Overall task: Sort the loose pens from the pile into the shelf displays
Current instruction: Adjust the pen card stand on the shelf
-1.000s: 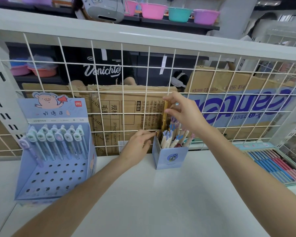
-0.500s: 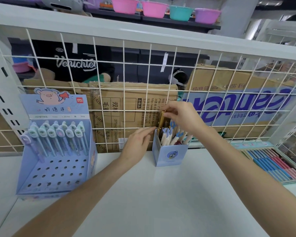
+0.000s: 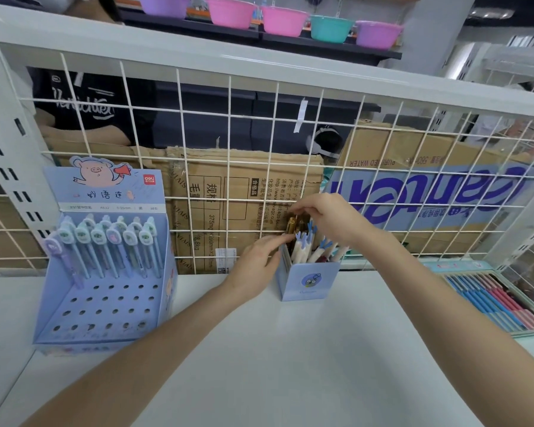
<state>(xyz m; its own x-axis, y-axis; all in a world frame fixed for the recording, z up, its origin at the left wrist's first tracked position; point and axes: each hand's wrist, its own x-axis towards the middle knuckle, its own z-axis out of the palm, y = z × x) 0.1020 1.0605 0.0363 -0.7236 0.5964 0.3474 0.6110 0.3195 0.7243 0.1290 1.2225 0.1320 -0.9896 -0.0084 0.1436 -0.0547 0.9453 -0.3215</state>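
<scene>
Both bare forearms reach in from the bottom edge and converge toward the middle. The left arm enters from about 7 o'clock and runs up toward 1 o'clock; the left hand (image 3: 259,263) lies palm down, fingers stretched forward with the fingertips (image 3: 285,238) pointing to 2 o'clock. The right arm comes in from 4 o'clock. The right hand (image 3: 327,217) sits just above the left, wrist bent, its fingers curled downward in a pinch.

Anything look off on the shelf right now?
One thing: a gold pen stands among pale, blue-topped pens in the small blue box, pinched by the right hand. The pig display has many unfilled holes.
</scene>
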